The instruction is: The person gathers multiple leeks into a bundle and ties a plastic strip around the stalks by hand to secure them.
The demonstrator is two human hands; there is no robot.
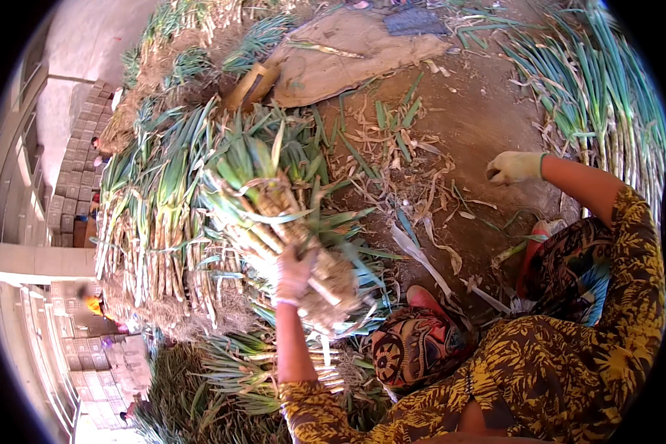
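Observation:
My left hand (294, 275), which looks gloved in a pale colour, is closed round the stalks of a bundle of long green onions (263, 200). Their leafy ends point away from me and a tangle of roots hangs by my wrist. The bundle tilts over other onions heaped on the ground. Out to the right, my right hand (516, 168) hovers above the bare soil in a cream glove. Its fingers are curled in; whatever they may hold is hidden.
More green onions stand in rows at left (163, 229) and in a pile at right (610, 111). Peeled leaves and husks (414, 185) litter the soil ahead. Beyond lies a brown sack sheet (348, 59). Stacked boxes (74, 170) and other people are far left.

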